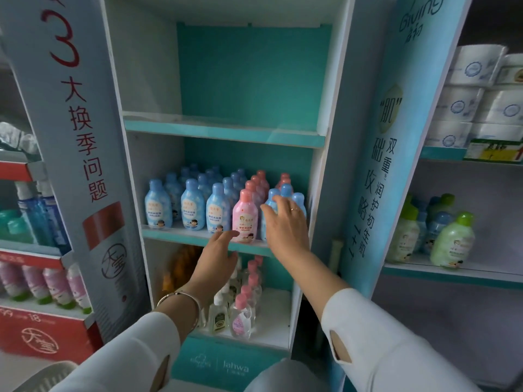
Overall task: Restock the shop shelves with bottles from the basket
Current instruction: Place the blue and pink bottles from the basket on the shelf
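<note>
Teal-edged white shelving [147, 80] is part-stocked: blue and pink plastic bottles [192, 206] are crowding the middle shelf [175, 236], the upper shelf [226, 132] awaiting stock. Right hand [285, 224] is gripping a blue end bottle [274, 195]; left hand [220, 258] is hovering open.

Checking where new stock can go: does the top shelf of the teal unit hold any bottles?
No, the top shelf shows only its teal back panel; the blue bottles and pink bottles stand on the middle shelf.
</note>
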Demonstrator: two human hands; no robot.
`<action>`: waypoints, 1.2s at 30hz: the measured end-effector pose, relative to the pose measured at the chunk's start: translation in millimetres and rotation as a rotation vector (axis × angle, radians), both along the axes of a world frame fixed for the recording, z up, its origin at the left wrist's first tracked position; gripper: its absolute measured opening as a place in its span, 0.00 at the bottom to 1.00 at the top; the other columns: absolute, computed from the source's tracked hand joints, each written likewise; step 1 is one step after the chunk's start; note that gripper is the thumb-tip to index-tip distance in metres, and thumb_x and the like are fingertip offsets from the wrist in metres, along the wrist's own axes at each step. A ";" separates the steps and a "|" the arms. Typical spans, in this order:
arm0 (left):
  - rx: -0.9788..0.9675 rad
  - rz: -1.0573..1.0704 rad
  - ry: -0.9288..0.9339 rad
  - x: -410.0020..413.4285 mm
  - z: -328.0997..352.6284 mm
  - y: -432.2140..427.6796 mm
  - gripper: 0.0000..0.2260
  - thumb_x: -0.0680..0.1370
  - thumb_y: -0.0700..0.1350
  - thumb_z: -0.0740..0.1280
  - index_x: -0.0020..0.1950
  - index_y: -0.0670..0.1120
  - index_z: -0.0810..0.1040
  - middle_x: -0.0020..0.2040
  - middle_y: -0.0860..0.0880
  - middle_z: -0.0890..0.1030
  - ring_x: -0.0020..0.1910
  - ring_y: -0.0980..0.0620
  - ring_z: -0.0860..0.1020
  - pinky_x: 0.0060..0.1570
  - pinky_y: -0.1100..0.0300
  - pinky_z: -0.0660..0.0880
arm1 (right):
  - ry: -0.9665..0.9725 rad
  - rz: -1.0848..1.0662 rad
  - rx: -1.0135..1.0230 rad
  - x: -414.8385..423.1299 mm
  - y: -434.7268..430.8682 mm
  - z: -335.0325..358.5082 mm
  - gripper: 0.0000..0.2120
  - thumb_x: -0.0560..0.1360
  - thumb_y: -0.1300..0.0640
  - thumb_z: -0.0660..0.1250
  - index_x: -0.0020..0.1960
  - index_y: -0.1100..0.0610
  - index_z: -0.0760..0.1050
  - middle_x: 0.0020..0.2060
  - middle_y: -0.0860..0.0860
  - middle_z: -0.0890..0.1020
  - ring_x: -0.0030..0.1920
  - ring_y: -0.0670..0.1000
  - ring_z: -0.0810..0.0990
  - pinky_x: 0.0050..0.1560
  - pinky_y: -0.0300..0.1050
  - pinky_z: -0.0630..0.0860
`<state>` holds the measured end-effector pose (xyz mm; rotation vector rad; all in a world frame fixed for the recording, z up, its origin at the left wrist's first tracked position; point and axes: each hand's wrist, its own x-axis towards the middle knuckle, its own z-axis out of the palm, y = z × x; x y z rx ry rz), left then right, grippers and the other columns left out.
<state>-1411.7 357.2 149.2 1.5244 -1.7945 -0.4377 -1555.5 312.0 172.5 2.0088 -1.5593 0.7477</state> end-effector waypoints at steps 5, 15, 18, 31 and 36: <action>-0.103 -0.099 -0.106 -22.0 21.4 -20.8 0.21 0.78 0.35 0.60 0.71 0.44 0.66 0.69 0.46 0.69 0.65 0.47 0.70 0.63 0.62 0.64 | -0.030 -0.086 0.062 -11.4 -28.2 30.0 0.20 0.69 0.65 0.69 0.61 0.60 0.75 0.64 0.61 0.71 0.64 0.63 0.71 0.63 0.51 0.70; -0.283 -0.023 -0.519 -59.8 63.5 -118.4 0.23 0.77 0.46 0.62 0.72 0.50 0.63 0.72 0.46 0.66 0.72 0.46 0.62 0.71 0.54 0.56 | -0.145 -0.139 0.515 -30.9 -106.8 70.3 0.14 0.76 0.63 0.63 0.62 0.59 0.71 0.61 0.58 0.75 0.59 0.59 0.76 0.55 0.46 0.73; -0.161 0.040 -0.563 -65.8 67.4 -136.2 0.22 0.78 0.50 0.59 0.72 0.51 0.63 0.73 0.44 0.61 0.70 0.42 0.63 0.72 0.49 0.52 | -0.230 -0.154 0.542 -33.4 -126.8 70.1 0.12 0.72 0.61 0.68 0.56 0.57 0.77 0.55 0.56 0.80 0.55 0.58 0.79 0.55 0.46 0.77; -0.067 -0.199 -0.549 -50.8 86.6 -148.6 0.14 0.75 0.46 0.61 0.61 0.50 0.73 0.55 0.42 0.71 0.58 0.41 0.71 0.56 0.54 0.69 | -0.299 -0.148 0.551 -32.3 -141.6 67.2 0.04 0.74 0.61 0.64 0.43 0.54 0.76 0.51 0.56 0.81 0.52 0.57 0.79 0.45 0.39 0.67; -0.061 -0.231 -0.557 -48.5 89.4 -147.1 0.10 0.75 0.45 0.62 0.55 0.47 0.74 0.49 0.46 0.70 0.53 0.45 0.73 0.45 0.59 0.64 | -0.321 -0.122 0.627 -30.8 -138.2 67.3 0.02 0.76 0.56 0.64 0.45 0.53 0.74 0.51 0.56 0.79 0.52 0.56 0.78 0.49 0.43 0.71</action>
